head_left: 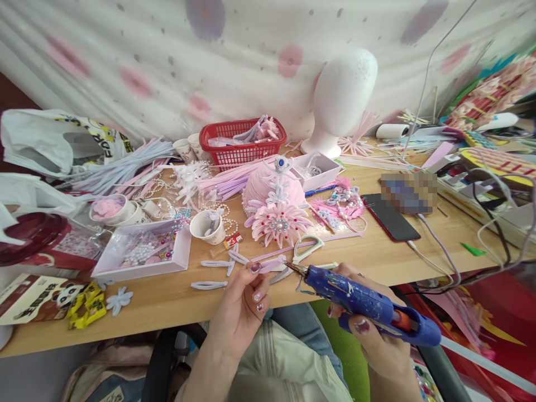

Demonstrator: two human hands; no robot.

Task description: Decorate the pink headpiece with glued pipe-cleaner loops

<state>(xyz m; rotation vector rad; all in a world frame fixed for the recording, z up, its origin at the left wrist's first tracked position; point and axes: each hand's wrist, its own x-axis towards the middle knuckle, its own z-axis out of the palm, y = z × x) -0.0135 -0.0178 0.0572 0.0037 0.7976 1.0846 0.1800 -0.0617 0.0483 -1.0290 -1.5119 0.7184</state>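
Note:
Between the thumb and fingers of my left hand (237, 312) is a small pale pink fuzzy loop (273, 264), pinched at its left end. My right hand (379, 343) is wrapped round a blue hot glue gun (349, 293), its metal nozzle pointing left at the loop's right end. Whether the tip touches it I cannot tell. Scissors (307, 249) with pale handles lie just behind the nozzle. Left of my left hand lie several pale grey-lilac loops (209, 285). Behind them stands a pink fuzzy ornament (278, 223) with a large flower, pearls and red beads.
A white box of beads (180, 259) and a paper cup (208, 228) stand left. At the back are a red basket (240, 159) and a white foam head (345, 95). Phones, such as a black one (391, 218), cables and a power strip (473, 215) lie right.

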